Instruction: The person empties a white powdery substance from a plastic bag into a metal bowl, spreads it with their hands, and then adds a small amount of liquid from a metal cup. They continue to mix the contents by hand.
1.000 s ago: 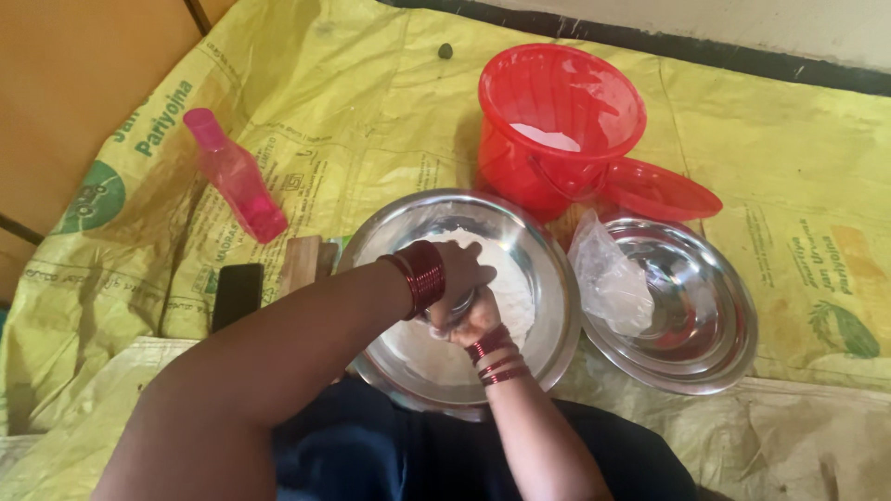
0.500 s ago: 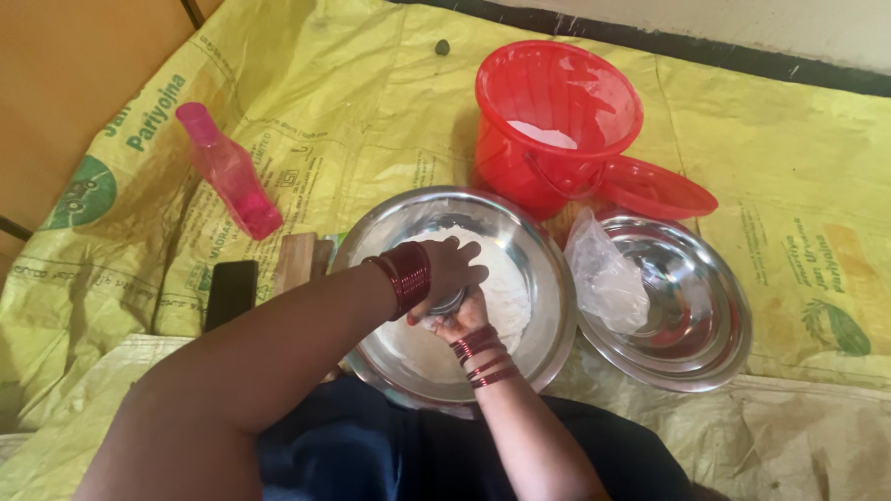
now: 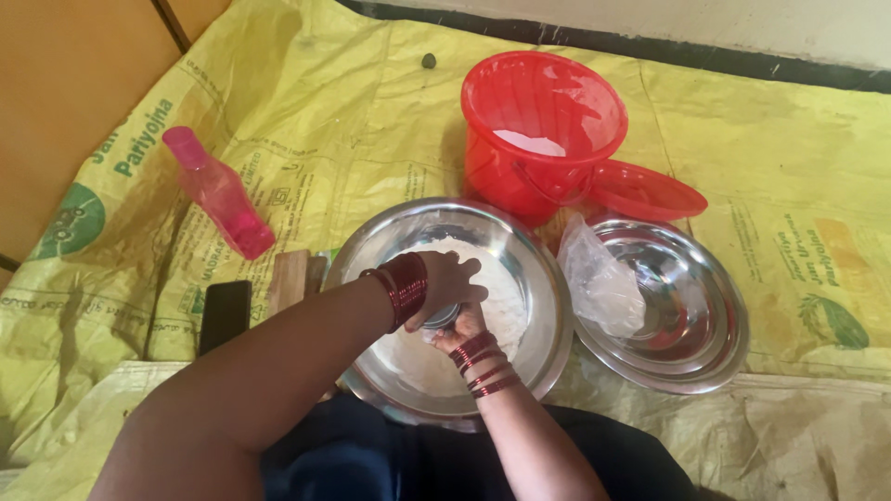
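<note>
Both hands are meeting over the flour-filled steel bowl (image 3: 445, 306): the left hand (image 3: 445, 283) is lying on top of a small steel cup (image 3: 442, 316), fingers (image 3: 469, 271) curled over it, while the right hand (image 3: 464, 327) is gripping it from below. Two steel bowls, one red bucket (image 3: 538, 130), one red lid (image 3: 645, 193), one pink bottle (image 3: 218, 193), one phone (image 3: 225, 315). Compared with half a second earlier, the hands are sitting almost unchanged.

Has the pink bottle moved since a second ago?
No. The pink bottle lies on the same printed patch of the yellow sheet; only the camera shifted.
</note>
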